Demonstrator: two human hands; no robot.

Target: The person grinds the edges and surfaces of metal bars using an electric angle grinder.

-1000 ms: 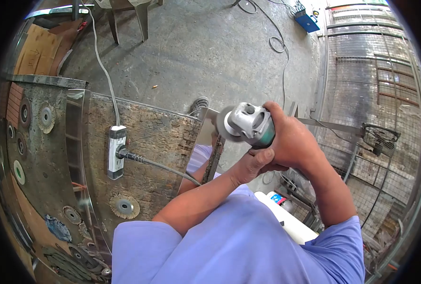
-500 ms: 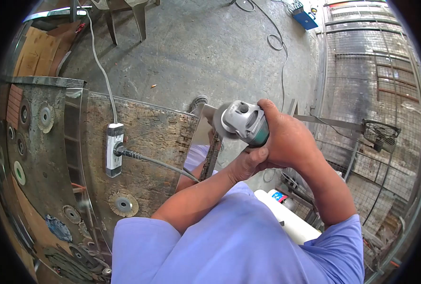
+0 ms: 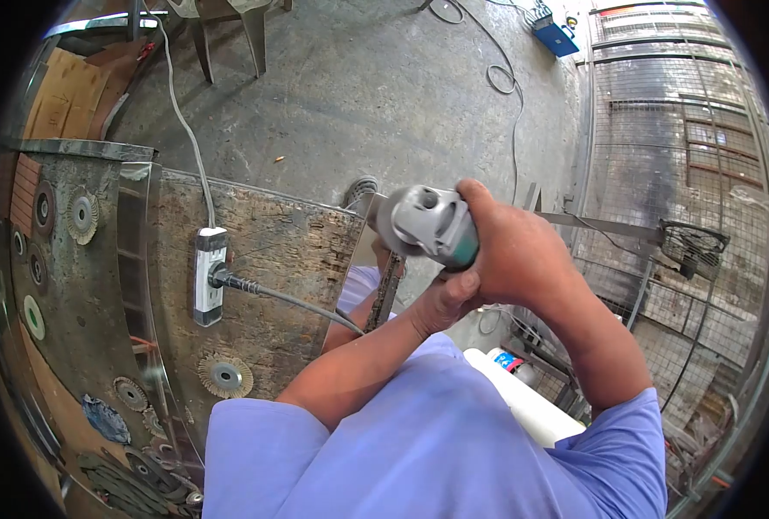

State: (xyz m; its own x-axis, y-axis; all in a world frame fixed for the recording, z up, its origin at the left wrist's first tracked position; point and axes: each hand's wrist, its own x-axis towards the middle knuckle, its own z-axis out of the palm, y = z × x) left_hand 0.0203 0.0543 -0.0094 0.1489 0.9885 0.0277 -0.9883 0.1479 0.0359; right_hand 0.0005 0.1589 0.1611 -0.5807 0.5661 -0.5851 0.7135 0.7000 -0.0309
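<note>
An angle grinder (image 3: pixel 441 227), grey at the head and green on the body, is held in front of my chest. My right hand (image 3: pixel 523 251) wraps over its body from the right. Below it, my left hand (image 3: pixel 447 301) is closed around the rear of the tool, thumb on top, its fingers mostly hidden. The disc (image 3: pixel 388 223) on the grinder's left side is blurred and overlaps the upper right edge of a shiny metal sheet (image 3: pixel 365 246). That sheet mirrors part of my arm and shirt, and sits at the right end of a worn wooden bench (image 3: pixel 289 251).
A power strip (image 3: pixel 211 277) with a plugged-in cord lies on the bench, near a flap disc (image 3: pixel 225 376). More discs (image 3: pixel 82 214) lie on the left board. A white cylinder (image 3: pixel 523 402) stands beside me. Further off are a fan (image 3: pixel 694 246) and a blue machine (image 3: pixel 557 36).
The grinder and both hands have shifted slightly left, and the disc now overlaps more of the metal sheet's upper edge. Both hands keep their grip.
</note>
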